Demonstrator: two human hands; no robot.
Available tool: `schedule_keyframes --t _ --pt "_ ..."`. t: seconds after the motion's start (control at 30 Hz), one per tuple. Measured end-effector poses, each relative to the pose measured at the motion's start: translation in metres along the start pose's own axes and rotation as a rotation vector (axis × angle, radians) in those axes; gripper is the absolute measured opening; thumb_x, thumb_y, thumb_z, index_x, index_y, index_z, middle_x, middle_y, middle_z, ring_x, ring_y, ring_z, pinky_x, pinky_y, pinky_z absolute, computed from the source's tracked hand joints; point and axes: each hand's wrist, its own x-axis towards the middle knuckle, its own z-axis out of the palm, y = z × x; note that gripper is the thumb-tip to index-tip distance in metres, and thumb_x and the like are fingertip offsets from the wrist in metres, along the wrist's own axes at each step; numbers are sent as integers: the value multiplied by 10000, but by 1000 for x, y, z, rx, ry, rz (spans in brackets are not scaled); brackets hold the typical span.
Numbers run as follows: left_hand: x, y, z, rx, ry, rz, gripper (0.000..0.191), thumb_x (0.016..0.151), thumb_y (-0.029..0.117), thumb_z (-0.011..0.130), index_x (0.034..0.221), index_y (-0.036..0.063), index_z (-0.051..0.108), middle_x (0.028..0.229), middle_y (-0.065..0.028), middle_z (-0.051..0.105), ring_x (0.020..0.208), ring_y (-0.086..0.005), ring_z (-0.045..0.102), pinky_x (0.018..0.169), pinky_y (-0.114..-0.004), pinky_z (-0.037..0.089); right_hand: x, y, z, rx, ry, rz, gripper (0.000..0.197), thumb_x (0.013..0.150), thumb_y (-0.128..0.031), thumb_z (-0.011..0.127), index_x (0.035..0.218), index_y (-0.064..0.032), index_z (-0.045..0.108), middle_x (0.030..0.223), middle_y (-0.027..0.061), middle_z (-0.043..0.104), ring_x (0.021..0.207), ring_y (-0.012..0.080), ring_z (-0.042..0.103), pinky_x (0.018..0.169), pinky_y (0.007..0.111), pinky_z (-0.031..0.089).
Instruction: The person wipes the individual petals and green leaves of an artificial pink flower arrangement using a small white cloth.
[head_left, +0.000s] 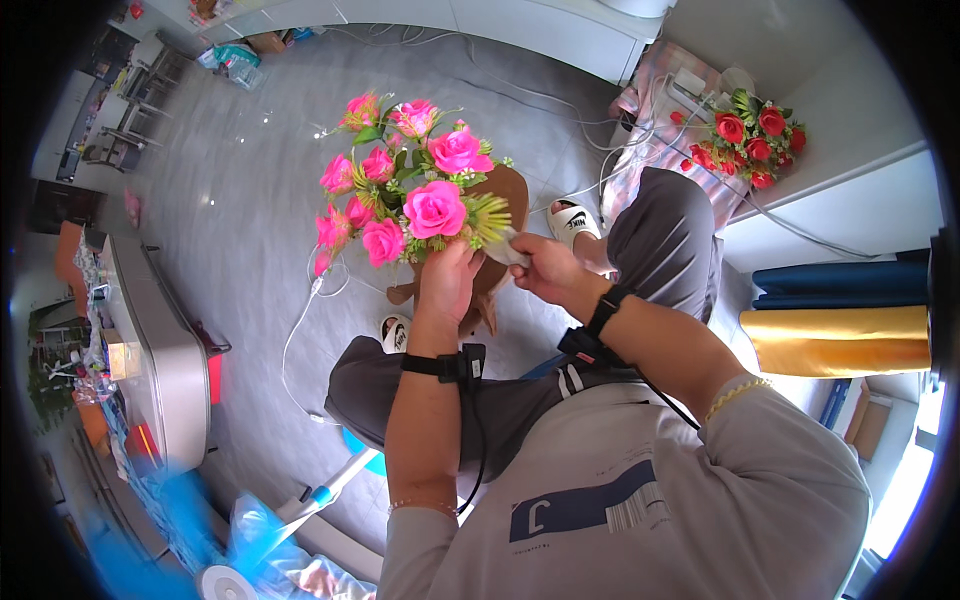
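Observation:
A bouquet of pink artificial roses (435, 209) with green and yellowish sprigs is in front of me, over a brown wooden stool (512, 191). My left hand (451, 281) grips the near edge of the bouquet, its fingertips partly hidden among the leaves. In my right hand (551, 268) is a pale grey cloth (504, 249), pinched between thumb and fingers. The cloth touches a yellow-green sprig (487, 217) at the bouquet's right side. Whatever holds the stems together is hidden beneath the blossoms.
Red artificial roses (750, 142) lie at the right on a checked cloth (645, 176), among white cables. A white cord (285, 352) crosses the grey floor at left. A blue-and-white fan (300, 517) blurs near the lower left, below a long table (161, 345).

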Motion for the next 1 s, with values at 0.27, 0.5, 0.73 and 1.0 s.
schedule_keyframes --t 0.27,0.5,0.73,1.0 --pt "6 -2 -2 245 231 14 334 992 260 610 1286 102 588 1259 -12 610 1186 -162 550 992 -389 415 0 -7 31 32 -202 -38 210 993 -159 477 1126 -79 619 880 26 627 632 138 562 549 284 457" --pt "-1 -6 -4 231 176 4 288 990 224 618 1239 81 594 1191 -32 626 1122 -172 594 989 -373 467 -13 -18 23 -103 -255 -142 244 998 -174 476 1170 -69 612 877 27 620 627 135 562 560 287 464" --pt "-5 -8 1 327 160 49 300 995 184 586 1241 13 574 1204 -70 604 1090 -206 608 1006 -378 518 -28 -30 32 -198 -284 -111 332 1023 -397 536 1105 -90 632 889 23 639 645 131 575 602 287 487" --pt "-5 -6 4 347 98 21 313 995 166 581 1281 40 568 1252 -56 602 1136 -192 596 1008 -375 506 -16 -22 28 -426 -188 -299 251 963 -295 692 1024 -54 662 784 5 630 616 90 551 558 246 433"
